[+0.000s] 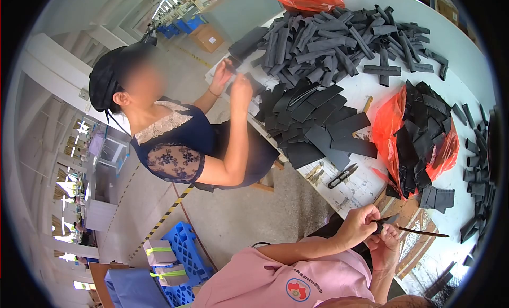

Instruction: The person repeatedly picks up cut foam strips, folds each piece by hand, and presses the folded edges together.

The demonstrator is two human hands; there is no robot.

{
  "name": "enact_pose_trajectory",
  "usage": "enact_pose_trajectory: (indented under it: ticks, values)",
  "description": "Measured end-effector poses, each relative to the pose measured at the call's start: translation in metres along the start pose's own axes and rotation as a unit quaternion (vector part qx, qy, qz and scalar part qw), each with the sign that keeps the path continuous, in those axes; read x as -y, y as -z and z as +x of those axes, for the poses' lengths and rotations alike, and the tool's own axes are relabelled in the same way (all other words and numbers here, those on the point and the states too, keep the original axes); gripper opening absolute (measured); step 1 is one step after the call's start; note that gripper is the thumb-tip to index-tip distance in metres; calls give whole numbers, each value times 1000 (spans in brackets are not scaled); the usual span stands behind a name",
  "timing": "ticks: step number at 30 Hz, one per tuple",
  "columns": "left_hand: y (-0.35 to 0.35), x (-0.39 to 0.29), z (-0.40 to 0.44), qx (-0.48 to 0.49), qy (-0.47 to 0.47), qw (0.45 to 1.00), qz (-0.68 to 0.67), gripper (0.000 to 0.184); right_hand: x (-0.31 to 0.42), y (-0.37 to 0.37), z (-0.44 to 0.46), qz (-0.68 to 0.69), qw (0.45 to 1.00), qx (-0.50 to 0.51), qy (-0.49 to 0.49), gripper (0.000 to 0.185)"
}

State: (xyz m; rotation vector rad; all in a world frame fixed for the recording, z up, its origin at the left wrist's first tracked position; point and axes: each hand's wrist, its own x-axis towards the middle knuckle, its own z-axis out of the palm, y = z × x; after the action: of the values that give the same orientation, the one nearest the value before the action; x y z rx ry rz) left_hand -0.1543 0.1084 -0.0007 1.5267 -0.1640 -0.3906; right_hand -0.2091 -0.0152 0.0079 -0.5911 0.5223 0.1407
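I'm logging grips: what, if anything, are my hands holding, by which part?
Left hand and right hand hold a small dark piece, part unclear, and a thin dark stick near one end.

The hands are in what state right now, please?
Left hand: fingers closed on a black piece.
Right hand: fingers closed at the same piece, thin stick jutting beside them.

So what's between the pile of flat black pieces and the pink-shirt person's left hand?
A pair of snips lies on the table, between the flat black pieces and the left hand. The head view shows it.
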Motion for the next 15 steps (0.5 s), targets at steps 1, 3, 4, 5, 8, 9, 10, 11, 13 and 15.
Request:
enact_pose_trajectory:
  ticks: [1, 3, 4, 5, 8, 9, 10, 11, 13, 15]
  values:
    - [0, -1, 1, -34, -50, 997, 56, 11, -1, -10, -1, -3, 1000, -5, 1, 10]
    - [-1, -5, -1, -106, -149, 969, 165, 9, 0, -11, -3, -42, 999, -4, 19, 12]
    - [-1, -6, -6, -65, -52, 992, 97, 10, -3, -9, -1, -76, 996, 2, 34, 13]
    - [-1, -4, -5, -47, -33, 997, 43, 11, -5, -7, 0, -108, 993, 9, 50, 13]
    - [9, 7, -3, 48, 43, 990, -126, 21, -6, -1, -1, -135, 988, -23, 73, 16]
    - [11, 1, -3, 88, 81, 972, -204, 22, -6, 0, -1, -138, 987, -34, 81, 16]
    - [13, -9, -3, 127, 119, 944, -281, 23, -7, 4, -1, -120, 989, -21, 85, 17]
    - [15, -18, -5, 164, 155, 907, -355, 24, -7, 4, -2, -114, 990, -8, 84, 18]
    - [17, -21, -9, 296, 218, 820, -439, 28, -5, 1, -6, -102, 991, 17, 82, 20]
    - [22, -32, -10, 366, 239, 725, -532, 37, 1, -8, -15, -117, 984, 92, 102, 22]
